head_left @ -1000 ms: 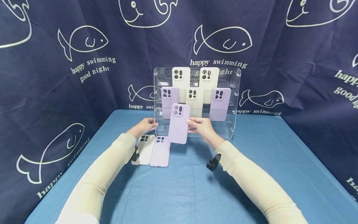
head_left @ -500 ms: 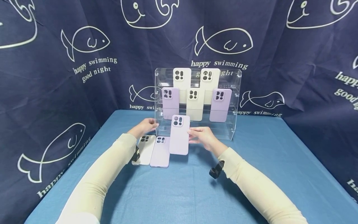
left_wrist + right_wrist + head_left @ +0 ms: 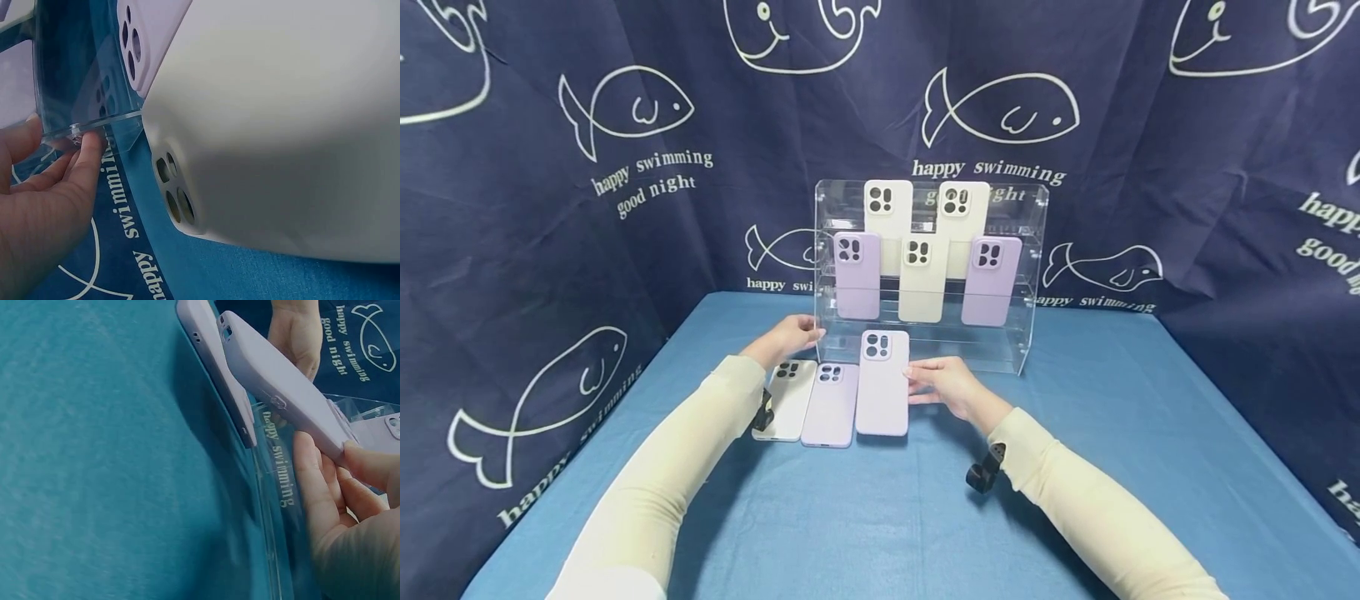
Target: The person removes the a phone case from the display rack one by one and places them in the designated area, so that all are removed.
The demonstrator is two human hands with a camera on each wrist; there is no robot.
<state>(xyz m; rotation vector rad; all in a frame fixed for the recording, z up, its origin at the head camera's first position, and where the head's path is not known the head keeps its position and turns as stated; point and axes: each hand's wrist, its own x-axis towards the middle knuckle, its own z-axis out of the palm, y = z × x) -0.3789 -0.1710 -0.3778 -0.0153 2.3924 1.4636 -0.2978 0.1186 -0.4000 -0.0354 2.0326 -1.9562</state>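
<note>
My right hand (image 3: 953,387) pinches a light purple phone case (image 3: 882,400) by its right edge, thumb in front and fingers behind. This case is tilted, camera cutouts uppermost, just above the table in the head view. With thumb and fingers on either side of its edge, my left hand (image 3: 792,335) holds the left side panel of a clear acrylic display stand (image 3: 1033,308). Below that hand, a white phone case (image 3: 788,408) and a second purple phone case (image 3: 830,414) lie side by side on the blue cloth. The right wrist view shows the held case (image 3: 281,394) side-on.
On the stand's tiers lean several cases: white ones (image 3: 887,225) at the top, and a row with a purple case (image 3: 857,287), a white case (image 3: 922,292) and another purple case (image 3: 991,292). A dark blue fish-print curtain (image 3: 820,125) hangs behind the table (image 3: 880,525).
My right hand has brought the purple case down and toward me from in front of the stand's lower tier, to beside the lying purple case. The left hand stays at the stand.
</note>
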